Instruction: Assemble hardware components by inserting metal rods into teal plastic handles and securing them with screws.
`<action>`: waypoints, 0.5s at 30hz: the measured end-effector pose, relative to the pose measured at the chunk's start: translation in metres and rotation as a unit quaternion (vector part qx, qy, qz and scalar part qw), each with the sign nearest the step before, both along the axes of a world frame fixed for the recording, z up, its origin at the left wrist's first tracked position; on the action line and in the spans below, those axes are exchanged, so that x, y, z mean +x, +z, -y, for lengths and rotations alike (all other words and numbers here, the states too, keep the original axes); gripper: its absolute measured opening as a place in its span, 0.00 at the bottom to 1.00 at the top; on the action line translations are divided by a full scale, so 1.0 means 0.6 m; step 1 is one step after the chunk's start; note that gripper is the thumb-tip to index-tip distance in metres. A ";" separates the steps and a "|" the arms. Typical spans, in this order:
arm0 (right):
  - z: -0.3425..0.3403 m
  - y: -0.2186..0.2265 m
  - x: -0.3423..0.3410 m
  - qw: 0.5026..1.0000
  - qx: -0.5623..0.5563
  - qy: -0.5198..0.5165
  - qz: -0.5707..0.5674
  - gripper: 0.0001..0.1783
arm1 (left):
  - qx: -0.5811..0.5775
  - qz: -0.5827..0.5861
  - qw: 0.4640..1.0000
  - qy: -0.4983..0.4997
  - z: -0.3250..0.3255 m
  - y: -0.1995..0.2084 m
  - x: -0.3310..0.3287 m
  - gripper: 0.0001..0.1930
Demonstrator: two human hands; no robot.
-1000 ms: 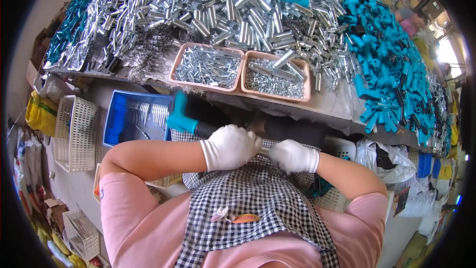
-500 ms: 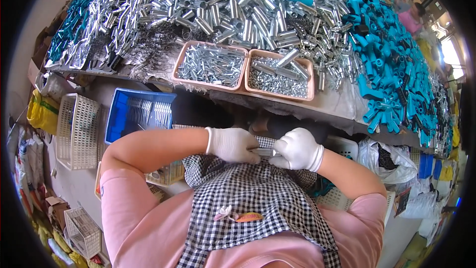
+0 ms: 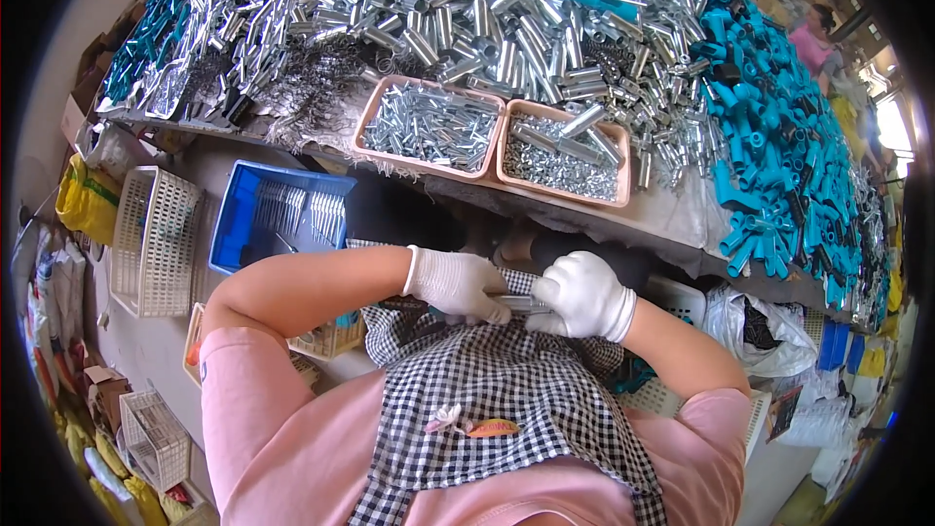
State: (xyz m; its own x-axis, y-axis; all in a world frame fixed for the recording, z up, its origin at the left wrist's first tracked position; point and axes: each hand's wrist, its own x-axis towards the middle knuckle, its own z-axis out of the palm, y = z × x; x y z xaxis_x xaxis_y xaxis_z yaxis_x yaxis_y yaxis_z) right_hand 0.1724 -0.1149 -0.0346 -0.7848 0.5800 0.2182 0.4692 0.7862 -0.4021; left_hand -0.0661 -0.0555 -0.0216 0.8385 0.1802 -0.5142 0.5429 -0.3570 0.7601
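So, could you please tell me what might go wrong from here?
The silvery metal piece held between the gloved left hand and right hand could slip and drop onto the checked apron or past it.

The right-hand peach tray sits near the edge of the table, so a bump might spill its small parts.

Larger tubes lying across those parts could roll out.
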 end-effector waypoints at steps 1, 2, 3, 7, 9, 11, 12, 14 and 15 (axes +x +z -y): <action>0.000 0.000 -0.001 0.999 -0.019 0.005 0.034 0.28 | -0.023 -0.003 1.000 0.008 0.003 -0.004 -0.001 0.24; 0.004 -0.001 0.000 0.997 -0.039 0.006 0.067 0.27 | -0.047 -0.007 0.999 0.011 0.005 -0.005 0.001 0.25; 0.009 -0.006 0.000 0.997 -0.041 0.003 0.067 0.27 | 0.049 0.035 0.998 0.009 0.011 -0.002 -0.002 0.22; 0.024 -0.034 -0.006 0.818 -0.527 -0.158 -0.167 0.27 | 0.347 0.084 0.934 -0.001 0.045 -0.017 -0.002 0.15; 0.021 -0.025 -0.001 0.467 -0.825 -0.182 -0.262 0.30 | 0.557 0.092 0.825 -0.028 0.044 -0.009 -0.004 0.14; 0.014 -0.002 -0.013 0.506 -0.797 -0.208 -0.256 0.31 | 0.547 0.087 0.833 -0.022 0.038 0.000 -0.014 0.10; 0.010 0.015 -0.021 0.543 -0.765 -0.236 -0.252 0.32 | 0.530 0.094 0.843 -0.001 0.031 0.004 -0.017 0.10; -0.008 0.017 -0.018 0.602 -0.694 -0.211 -0.334 0.36 | 0.481 0.170 0.846 0.156 0.014 0.021 -0.028 0.12; -0.008 0.011 -0.010 0.651 -0.629 -0.131 -0.403 0.42 | 0.450 0.216 0.832 0.243 0.006 0.035 -0.032 0.12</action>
State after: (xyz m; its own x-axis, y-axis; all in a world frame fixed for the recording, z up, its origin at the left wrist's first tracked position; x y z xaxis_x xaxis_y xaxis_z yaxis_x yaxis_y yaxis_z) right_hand 0.1666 -0.1103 -0.0278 -0.5478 0.7884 -0.2799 -0.2414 -0.4692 -0.8494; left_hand -0.0850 -0.0593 -0.0006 0.6253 0.7014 0.3421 0.5358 -0.7046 0.4653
